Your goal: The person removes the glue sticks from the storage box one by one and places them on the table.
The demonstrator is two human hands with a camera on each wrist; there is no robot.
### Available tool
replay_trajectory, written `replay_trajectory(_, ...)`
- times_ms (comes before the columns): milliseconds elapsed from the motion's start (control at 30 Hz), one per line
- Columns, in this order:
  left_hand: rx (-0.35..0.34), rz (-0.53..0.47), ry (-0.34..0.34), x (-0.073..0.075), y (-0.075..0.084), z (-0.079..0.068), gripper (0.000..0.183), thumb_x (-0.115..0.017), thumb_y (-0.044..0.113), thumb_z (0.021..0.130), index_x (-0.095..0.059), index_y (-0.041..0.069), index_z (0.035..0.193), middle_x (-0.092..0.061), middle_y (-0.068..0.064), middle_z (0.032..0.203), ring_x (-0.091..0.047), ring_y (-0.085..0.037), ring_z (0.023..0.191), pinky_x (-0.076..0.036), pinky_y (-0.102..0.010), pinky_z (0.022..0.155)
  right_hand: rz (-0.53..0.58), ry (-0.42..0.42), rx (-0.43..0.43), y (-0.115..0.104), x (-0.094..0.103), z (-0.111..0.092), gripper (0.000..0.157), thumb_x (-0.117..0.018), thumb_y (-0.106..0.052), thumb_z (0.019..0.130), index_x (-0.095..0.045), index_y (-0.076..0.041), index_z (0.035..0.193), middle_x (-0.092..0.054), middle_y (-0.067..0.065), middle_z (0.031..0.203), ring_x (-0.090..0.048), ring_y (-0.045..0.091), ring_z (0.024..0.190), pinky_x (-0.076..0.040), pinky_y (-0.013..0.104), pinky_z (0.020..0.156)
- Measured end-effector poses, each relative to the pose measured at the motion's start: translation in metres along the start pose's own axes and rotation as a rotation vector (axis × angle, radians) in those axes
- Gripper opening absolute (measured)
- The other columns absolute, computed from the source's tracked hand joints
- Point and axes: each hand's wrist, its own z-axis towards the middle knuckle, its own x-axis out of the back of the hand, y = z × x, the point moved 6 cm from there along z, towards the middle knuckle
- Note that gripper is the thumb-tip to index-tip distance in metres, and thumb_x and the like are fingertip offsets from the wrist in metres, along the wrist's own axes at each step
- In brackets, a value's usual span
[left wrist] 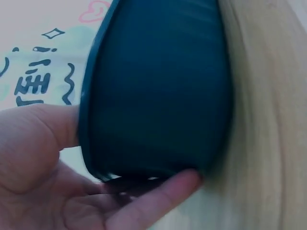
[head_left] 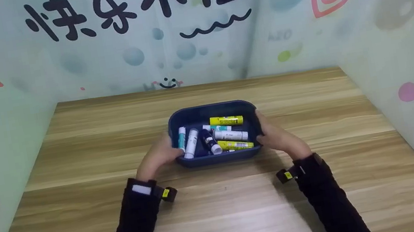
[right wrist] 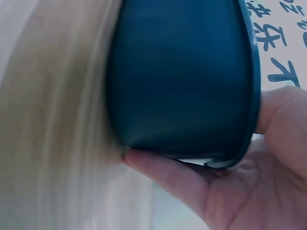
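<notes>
Between both hands is a dark blue plastic basket (head_left: 220, 158) with rounded corners. Inside lie several glue sticks: yellow ones such as this glue stick (head_left: 226, 120), white ones like the glue stick (head_left: 191, 143), a dark-blue-and-white one (head_left: 211, 142) and teal-and-white ones. My left hand (head_left: 160, 155) grips the basket's left end, thumb over the rim and fingers along the outside wall. At the right end my right hand (head_left: 279, 137) holds it the same way. Both wrist views show the basket wall (left wrist: 158, 91) close up, with fingertips near its bottom edge.
The basket is over a wood-grain table (head_left: 221, 209). Behind it stands a pale printed backdrop (head_left: 190, 60) with black characters and bubbles, and similar panels rise at left and right. Each black sleeve carries a small wrist camera (head_left: 168, 194).
</notes>
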Motion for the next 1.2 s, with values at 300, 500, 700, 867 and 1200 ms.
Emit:
replay_trajectory(300, 0.052, 0.157, -0.134, -0.004, 0.003, -0.014, 0.052, -0.059, 0.003, 0.08, -0.04, -0.014, 0.125, -0.055, -0.021, 0.112, -0.054, -0.025, 0.095, -0.047, -0.039, 0.092, -0.148, -0.128, -0.089, -0.008, -0.004, -0.013, 0.081, -0.045, 0.007, 0.079, 0.008, 0.017, 0.14, -0.002, 0.041, 0.145, -0.015, 0.047, 0.136, -0.013, 0.053, 0.114)
replay_trajectory(500, 0.054, 0.239, -0.202, -0.007, 0.009, -0.022, 0.046, -0.058, 0.005, 0.081, -0.042, -0.017, 0.118, -0.056, -0.02, 0.1, -0.057, -0.02, 0.073, -0.052, -0.029, 0.07, -0.267, -0.153, -0.118, -0.018, -0.006, -0.023, 0.08, -0.047, 0.004, 0.08, 0.005, 0.017, 0.139, -0.03, 0.046, 0.132, -0.044, 0.045, 0.119, -0.033, 0.051, 0.105)
replay_trajectory(700, 0.12, 0.184, -0.255, -0.01, 0.006, -0.029, 0.052, -0.057, 0.006, 0.083, -0.034, -0.016, 0.124, -0.057, -0.015, 0.088, -0.057, -0.018, 0.058, -0.054, -0.032, 0.058, -0.403, -0.202, -0.226, -0.021, -0.007, -0.031, 0.084, -0.053, -0.005, 0.085, 0.007, 0.015, 0.141, -0.05, 0.04, 0.117, -0.059, 0.038, 0.096, -0.047, 0.048, 0.089)
replay_trajectory(867, 0.136, 0.098, -0.322, -0.009, 0.006, -0.038, 0.058, -0.054, 0.008, 0.085, -0.026, -0.016, 0.13, -0.059, -0.017, 0.089, -0.06, -0.019, 0.06, -0.056, -0.035, 0.062, -0.462, -0.227, -0.257, -0.025, -0.008, -0.036, 0.086, -0.056, -0.008, 0.086, 0.005, 0.015, 0.142, -0.059, 0.023, 0.094, -0.06, 0.027, 0.08, -0.05, 0.044, 0.081)
replay_trajectory(1200, 0.077, 0.293, -0.341, -0.004, 0.011, -0.042, 0.058, -0.059, 0.019, 0.086, -0.034, -0.013, 0.128, -0.051, -0.022, 0.115, -0.052, -0.028, 0.097, -0.046, -0.04, 0.089, -0.498, -0.229, -0.241, -0.03, -0.006, -0.038, 0.083, -0.058, -0.008, 0.085, -0.003, 0.015, 0.142, -0.059, 0.024, 0.098, -0.057, 0.027, 0.084, -0.049, 0.044, 0.083)
